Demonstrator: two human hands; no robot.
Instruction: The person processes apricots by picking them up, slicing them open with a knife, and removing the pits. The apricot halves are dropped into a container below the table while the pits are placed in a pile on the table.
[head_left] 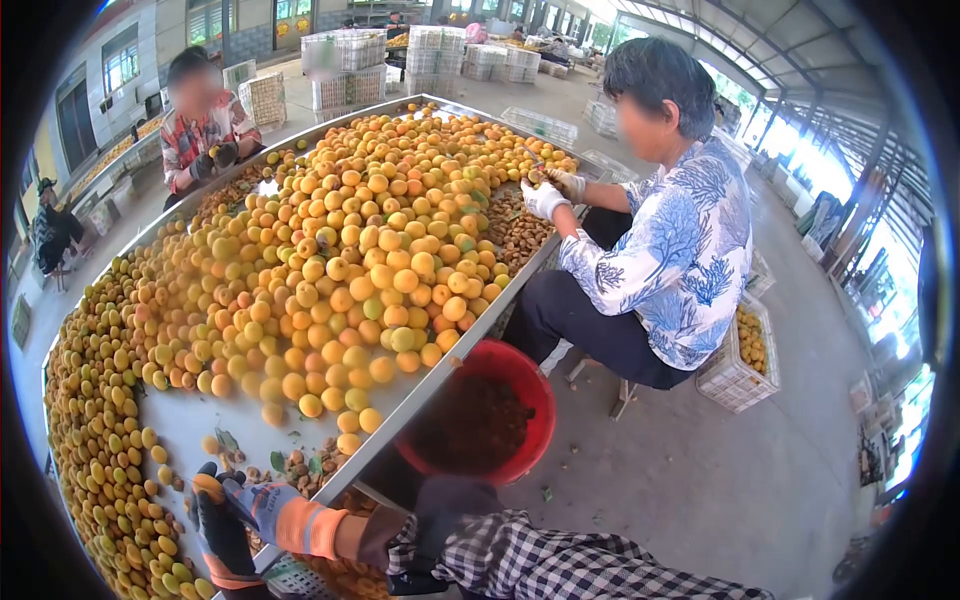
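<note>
At the lower left, my left hand (pixel 222 532), in a dark glove with an orange cuff, holds an apricot (pixel 208 487) at its fingertips. Against it, my right hand (pixel 268 508), in a grey and orange glove, is closed with its fingers close to the fruit. Whatever my right fingers grip is hidden. Both hands are over the near edge of a metal table (pixel 180 420). Beside them lie brown pits (pixel 305 468) and a few green leaves (pixel 277 460). A large heap of apricots (pixel 340 260) covers much of the tabletop.
A red tub (pixel 545 410) with dark contents stands below the table edge. A seated co-worker (pixel 660 250) in white gloves works at the right side, another person (pixel 200 130) at the far left. A white crate (pixel 735 385) of apricots is on the floor.
</note>
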